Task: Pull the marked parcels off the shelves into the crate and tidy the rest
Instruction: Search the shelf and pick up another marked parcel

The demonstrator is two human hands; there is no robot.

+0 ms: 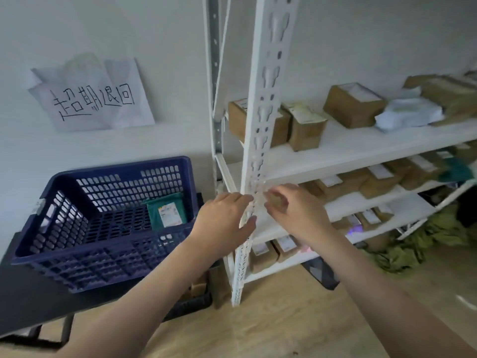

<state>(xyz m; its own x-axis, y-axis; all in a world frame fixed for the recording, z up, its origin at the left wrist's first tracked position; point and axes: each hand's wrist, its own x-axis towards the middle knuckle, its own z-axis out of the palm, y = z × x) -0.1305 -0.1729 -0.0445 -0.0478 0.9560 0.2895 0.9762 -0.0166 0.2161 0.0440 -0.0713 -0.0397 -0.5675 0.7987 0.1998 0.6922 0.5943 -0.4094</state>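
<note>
Crate (77, 244): blue, at 9 o'clock, holds one green parcel (166, 211) against its far wall.
Shelves (348, 148): from 1 to 4 o'clock, many brown boxes on several tiers; marks too small to tell.
Left hand (224, 218): fingers relaxed, touching the white upright (260, 140), holding nothing.
Right hand (294, 210): curled round a small brown parcel (275, 200), near the second tier.
Progress: early, by my reckoning; most pulling and tidying remains.

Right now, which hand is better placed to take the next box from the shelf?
Probably the right hand. It is already past the white post, on the side of the shelf where the boxes lie. The left hand is on the crate side of the post.
</note>
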